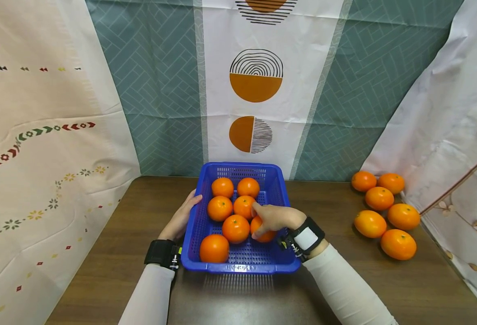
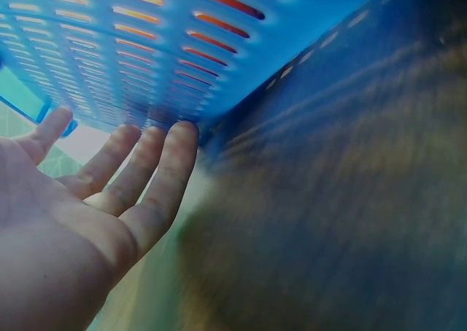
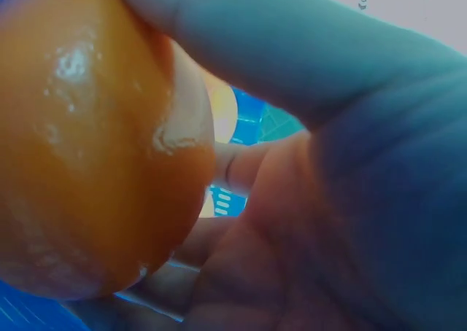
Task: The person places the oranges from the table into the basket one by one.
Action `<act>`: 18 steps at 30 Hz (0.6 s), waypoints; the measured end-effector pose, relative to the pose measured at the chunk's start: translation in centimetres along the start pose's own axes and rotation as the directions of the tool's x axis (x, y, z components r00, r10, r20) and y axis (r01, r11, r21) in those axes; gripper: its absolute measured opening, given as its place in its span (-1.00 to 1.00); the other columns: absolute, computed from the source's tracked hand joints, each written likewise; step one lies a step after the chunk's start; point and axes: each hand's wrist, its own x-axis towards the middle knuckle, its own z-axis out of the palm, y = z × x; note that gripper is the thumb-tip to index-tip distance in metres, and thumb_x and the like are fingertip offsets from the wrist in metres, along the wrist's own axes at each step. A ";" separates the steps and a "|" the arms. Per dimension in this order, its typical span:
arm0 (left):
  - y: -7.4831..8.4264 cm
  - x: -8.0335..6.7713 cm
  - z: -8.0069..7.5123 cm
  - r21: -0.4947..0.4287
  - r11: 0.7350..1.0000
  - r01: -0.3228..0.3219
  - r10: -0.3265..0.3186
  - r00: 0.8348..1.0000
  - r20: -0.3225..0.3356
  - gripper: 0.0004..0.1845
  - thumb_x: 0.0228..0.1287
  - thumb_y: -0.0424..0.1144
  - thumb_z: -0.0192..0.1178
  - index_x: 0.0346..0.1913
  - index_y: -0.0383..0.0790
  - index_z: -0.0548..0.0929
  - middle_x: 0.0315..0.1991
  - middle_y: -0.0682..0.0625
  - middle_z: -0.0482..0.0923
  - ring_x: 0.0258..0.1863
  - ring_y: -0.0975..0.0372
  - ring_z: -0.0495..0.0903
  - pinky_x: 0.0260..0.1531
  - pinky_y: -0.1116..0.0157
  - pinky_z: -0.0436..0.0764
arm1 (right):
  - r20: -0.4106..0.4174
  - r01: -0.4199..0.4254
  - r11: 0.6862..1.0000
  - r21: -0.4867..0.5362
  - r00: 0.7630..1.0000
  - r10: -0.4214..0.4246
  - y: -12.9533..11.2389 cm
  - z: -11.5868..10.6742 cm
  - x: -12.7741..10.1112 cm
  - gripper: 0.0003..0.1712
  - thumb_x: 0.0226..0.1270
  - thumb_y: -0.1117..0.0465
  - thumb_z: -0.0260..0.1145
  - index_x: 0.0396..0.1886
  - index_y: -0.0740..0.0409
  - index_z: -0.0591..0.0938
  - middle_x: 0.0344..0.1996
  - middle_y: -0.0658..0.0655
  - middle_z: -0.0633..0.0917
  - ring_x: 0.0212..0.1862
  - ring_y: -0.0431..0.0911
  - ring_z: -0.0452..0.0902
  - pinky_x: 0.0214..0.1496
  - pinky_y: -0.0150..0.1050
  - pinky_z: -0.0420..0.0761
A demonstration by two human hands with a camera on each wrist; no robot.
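A blue plastic basket [image 1: 238, 268] with slotted walls stands on the table and holds several oranges [image 1: 235, 229]. My right hand [image 1: 277, 217] reaches over the basket's right side and grips an orange [image 3: 102, 149], thumb on one side and fingers round the other. That orange is inside the basket, beside the others. Against the basket's left wall rests my left hand [image 1: 181, 216]. The left wrist view shows its fingers [image 2: 168, 178] fairly straight, with the tips touching the slotted wall [image 2: 131, 54].
On the right part of the wooden table [image 1: 112, 266] lies a group of several loose oranges [image 1: 379, 198]. Patterned cloth [image 1: 161, 90] hangs behind the table, close to the basket's far rim. More pale cloth [image 1: 446, 135] hangs along the right edge.
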 end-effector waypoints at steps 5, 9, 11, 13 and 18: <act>0.0 0.0 0.0 0.013 1.000 -0.003 0.003 1.000 0.003 -0.34 0.69 0.12 -0.19 0.67 0.12 -0.10 0.58 -0.23 0.12 0.28 -0.07 0.49 0.16 -0.09 0.61 | 0.001 0.003 1.000 -0.008 1.000 -0.003 0.1 -0.2 -0.2 -0.37 0.26 -0.04 0.58 0.11 0.08 0.42 -0.14 0.11 0.55 -0.04 0.00 0.46 0.12 -0.06 0.49; 0.1 0.0 0.2 0.000 1.000 -0.008 0.008 1.000 0.006 -0.34 0.70 0.11 -0.19 0.67 0.10 -0.10 0.58 -0.24 0.12 0.28 -0.06 0.49 0.16 -0.09 0.61 | -0.004 0.007 1.000 -0.002 1.000 -0.007 0.1 -0.6 -0.5 -0.37 0.26 -0.03 0.57 0.13 0.08 0.44 -0.10 0.11 0.55 0.00 -0.01 0.46 0.16 -0.04 0.49; 0.1 0.0 0.2 0.002 1.000 -0.011 0.011 1.000 0.009 -0.34 0.70 0.10 -0.20 0.67 0.09 -0.10 0.57 -0.25 0.12 0.27 -0.06 0.49 0.15 -0.09 0.61 | -0.003 0.016 1.000 0.006 1.000 -0.016 0.1 -0.7 -0.6 -0.38 0.27 -0.02 0.57 0.14 0.10 0.44 -0.09 0.11 0.55 0.00 -0.01 0.45 0.16 -0.04 0.48; 0.1 -0.1 0.2 0.002 1.000 -0.012 0.012 1.000 0.006 -0.34 0.70 0.10 -0.20 0.67 0.08 -0.10 0.57 -0.26 0.12 0.26 -0.05 0.50 0.14 -0.08 0.62 | 0.003 0.028 1.000 0.010 1.000 -0.028 0.0 -0.8 -0.7 -0.38 0.28 -0.01 0.56 0.14 0.12 0.45 -0.09 0.11 0.55 0.00 -0.01 0.45 0.16 -0.04 0.48; 0.0 -0.1 0.1 0.005 1.000 -0.019 0.019 1.000 0.010 -0.33 0.70 0.09 -0.21 0.68 0.05 -0.13 0.58 -0.30 0.09 0.25 -0.03 0.51 0.16 -0.06 0.61 | 0.006 0.046 0.999 0.006 0.999 -0.046 0.1 -1.0 -0.8 -0.39 0.34 -0.03 0.51 0.19 0.12 0.45 -0.05 0.12 0.55 0.04 0.00 0.45 0.18 -0.03 0.48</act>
